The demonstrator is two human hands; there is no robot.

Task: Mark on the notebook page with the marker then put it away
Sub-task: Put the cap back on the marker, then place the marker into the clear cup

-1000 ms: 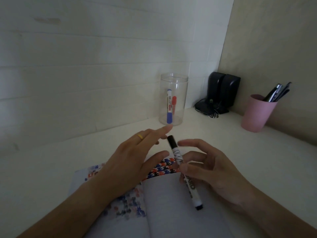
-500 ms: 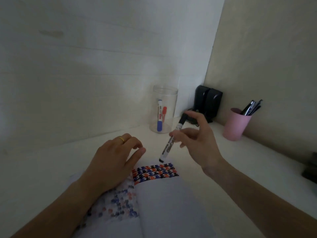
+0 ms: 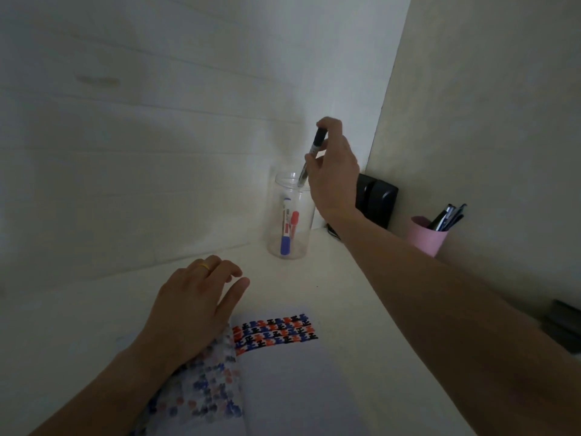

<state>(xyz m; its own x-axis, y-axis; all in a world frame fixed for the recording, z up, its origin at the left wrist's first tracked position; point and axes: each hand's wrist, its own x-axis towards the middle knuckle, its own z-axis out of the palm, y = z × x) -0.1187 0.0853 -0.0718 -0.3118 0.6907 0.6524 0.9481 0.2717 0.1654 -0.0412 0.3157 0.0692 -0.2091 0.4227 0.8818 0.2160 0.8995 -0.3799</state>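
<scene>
My right hand (image 3: 333, 171) holds the black marker (image 3: 315, 144) nearly upright, cap end up, with its lower end at the mouth of a clear plastic jar (image 3: 290, 215). A blue marker (image 3: 285, 228) and a red marker (image 3: 294, 223) stand inside the jar. The open notebook (image 3: 283, 366) lies near me on the white desk, its right page showing rows of black, blue and red marks across the top. My left hand (image 3: 195, 305) rests flat on the left page, fingers loosely apart, a gold ring on one finger.
A pink cup (image 3: 424, 236) with several pens stands at the right by the beige wall. Black speakers (image 3: 375, 199) sit in the corner behind the jar. A dark object (image 3: 564, 328) lies at the right edge.
My right hand has lifted the marker from above the notebook up and back to the jar's mouth. My left hand has stayed on the left page.
</scene>
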